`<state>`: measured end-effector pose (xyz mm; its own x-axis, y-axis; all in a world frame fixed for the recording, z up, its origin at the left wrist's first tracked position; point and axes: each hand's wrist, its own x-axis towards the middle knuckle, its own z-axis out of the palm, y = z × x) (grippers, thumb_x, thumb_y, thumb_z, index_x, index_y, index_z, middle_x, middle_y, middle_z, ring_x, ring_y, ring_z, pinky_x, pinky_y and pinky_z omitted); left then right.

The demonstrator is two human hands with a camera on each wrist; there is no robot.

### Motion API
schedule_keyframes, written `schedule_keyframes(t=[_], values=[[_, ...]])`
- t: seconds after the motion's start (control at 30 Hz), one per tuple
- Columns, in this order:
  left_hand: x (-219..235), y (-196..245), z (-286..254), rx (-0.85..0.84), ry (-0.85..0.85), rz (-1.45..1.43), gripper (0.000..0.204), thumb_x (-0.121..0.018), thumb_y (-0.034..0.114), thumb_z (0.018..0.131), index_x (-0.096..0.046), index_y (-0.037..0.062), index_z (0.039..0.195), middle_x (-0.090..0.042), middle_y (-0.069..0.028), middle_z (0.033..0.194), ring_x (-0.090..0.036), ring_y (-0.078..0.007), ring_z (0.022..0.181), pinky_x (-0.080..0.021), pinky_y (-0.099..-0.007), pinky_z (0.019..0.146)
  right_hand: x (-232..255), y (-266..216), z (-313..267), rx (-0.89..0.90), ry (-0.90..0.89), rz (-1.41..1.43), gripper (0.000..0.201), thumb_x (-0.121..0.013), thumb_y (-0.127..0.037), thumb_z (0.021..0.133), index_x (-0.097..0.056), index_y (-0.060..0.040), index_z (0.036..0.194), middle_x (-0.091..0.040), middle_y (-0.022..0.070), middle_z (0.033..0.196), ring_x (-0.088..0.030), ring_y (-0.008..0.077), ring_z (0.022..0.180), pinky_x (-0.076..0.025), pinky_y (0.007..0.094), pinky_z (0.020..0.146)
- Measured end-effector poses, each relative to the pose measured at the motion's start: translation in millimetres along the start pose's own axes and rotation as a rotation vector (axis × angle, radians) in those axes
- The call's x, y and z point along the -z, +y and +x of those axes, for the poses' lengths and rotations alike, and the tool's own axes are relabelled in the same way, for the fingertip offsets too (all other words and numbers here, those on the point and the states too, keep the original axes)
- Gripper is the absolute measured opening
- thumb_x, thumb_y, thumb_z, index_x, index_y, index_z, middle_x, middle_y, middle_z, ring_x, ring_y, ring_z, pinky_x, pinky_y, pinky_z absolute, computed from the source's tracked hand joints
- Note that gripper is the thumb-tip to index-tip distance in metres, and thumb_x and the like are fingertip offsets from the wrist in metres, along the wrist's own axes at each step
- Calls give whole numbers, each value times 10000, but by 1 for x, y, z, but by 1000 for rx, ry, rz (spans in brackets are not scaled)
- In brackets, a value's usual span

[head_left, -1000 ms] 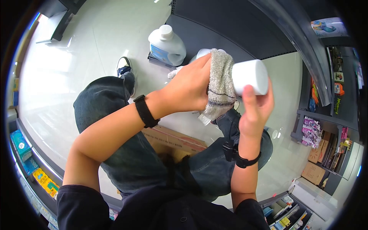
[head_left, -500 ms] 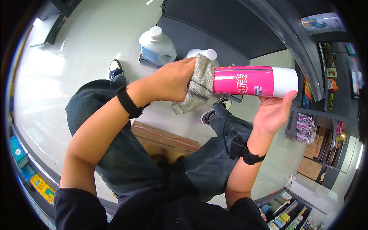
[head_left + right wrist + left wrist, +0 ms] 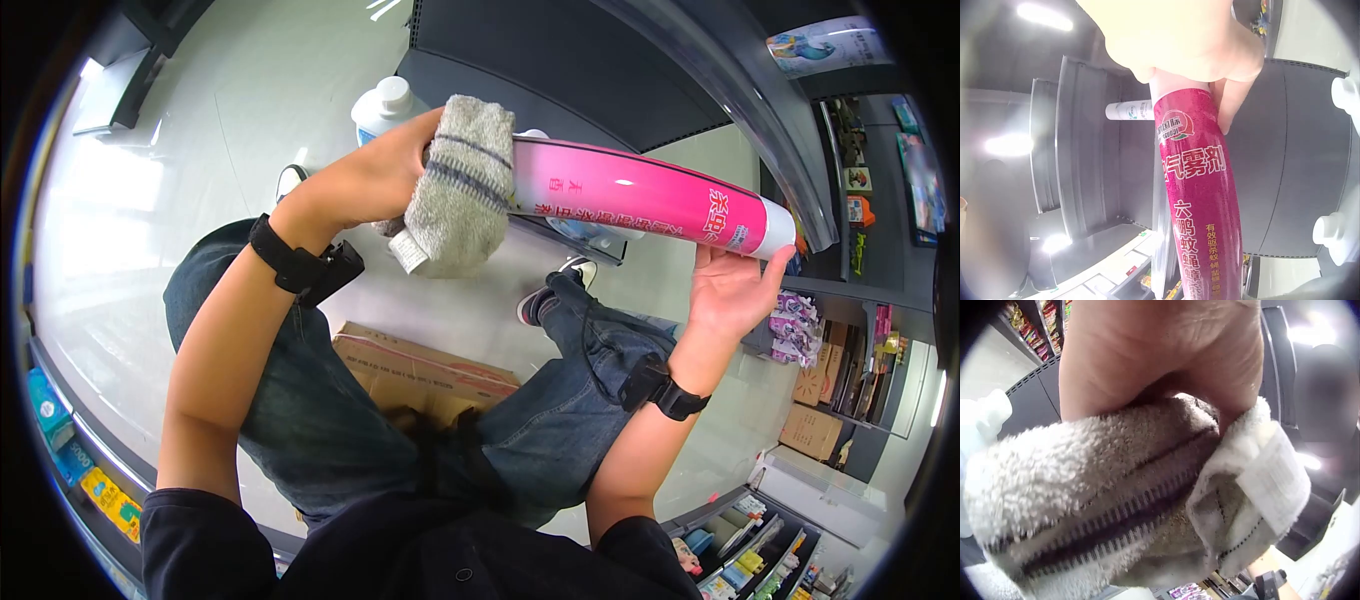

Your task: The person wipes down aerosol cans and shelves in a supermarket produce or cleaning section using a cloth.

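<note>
My left hand grips the cloth, now wrapped round the can's base instead of mid-body; the wipe has run its length; my right hand cradles the capped end, fingers curled.

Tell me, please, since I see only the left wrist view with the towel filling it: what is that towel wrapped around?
Observer: A pink spray can; the grey towel covers its far end.
Operator: Which hand holds the towel?
Observer: The left hand grips it.
Operator: And the other hand?
Observer: The right hand holds the can at its white cap end.
Operator: Anything below?
Observer: A cardboard box lies on the floor between the legs.
</note>
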<state>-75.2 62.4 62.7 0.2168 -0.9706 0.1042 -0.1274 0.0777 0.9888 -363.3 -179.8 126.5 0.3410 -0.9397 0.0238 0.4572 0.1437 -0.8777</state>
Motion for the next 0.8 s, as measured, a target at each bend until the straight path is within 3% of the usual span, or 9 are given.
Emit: schedule_keyframes(t=[0.07,0.13,0.2,0.4,0.5,0.8], values=[[-1,7,-2,156,69,-229,725,-795,244,900,-451,-15,1484,-606,-101,1362,-603,-170,1212,-489,-339,1047,-1,2,-1,-43,16,44,730,-603,-561,979,-435,-33,1454,-533,164,1434,-537,328,1311,-475,522,1056],[-3,6,-4,142,75,-289,755,-808,234,888,-435,-8,1498,-611,-103,1346,-608,-156,1200,-510,-324,1021,0,4,1,-87,35,87,733,-611,-542,980,-430,-16,1458,-523,172,1448,-529,337,1321,-465,516,1082],[-4,7,-5,62,113,-401,644,-782,212,920,-477,1,1447,-653,-111,1275,-665,-177,1137,-553,-329,972,3,7,6,-136,80,93,736,-608,-583,967,-441,-60,1457,-519,152,1438,-534,331,1298,-464,531,1047],[-2,8,-11,106,173,-643,525,-656,188,1010,-456,0,1457,-653,-127,1276,-697,-196,1108,-597,-352,955,-3,10,6,-185,140,122,747,-593,-580,974,-440,-20,1445,-526,171,1417,-534,338,1292,-429,516,1100],[-5,10,-9,102,235,-701,469,-596,195,1045,-458,6,1452,-653,-126,1281,-697,-192,1110,-602,-357,962,0,12,8,-217,179,133,749,-585,-571,981,-438,5,1436,-525,181,1414,-527,341,1304,-414,508,1122],[-6,13,-7,100,211,-737,445,-611,210,1040,-492,27,1427,-670,-117,1251,-710,-185,1083,-609,-341,952,-6,13,2,-226,225,161,735,-622,-521,979,-443,55,1399,-542,178,1387,-535,303,1308,-392,440,1177]])
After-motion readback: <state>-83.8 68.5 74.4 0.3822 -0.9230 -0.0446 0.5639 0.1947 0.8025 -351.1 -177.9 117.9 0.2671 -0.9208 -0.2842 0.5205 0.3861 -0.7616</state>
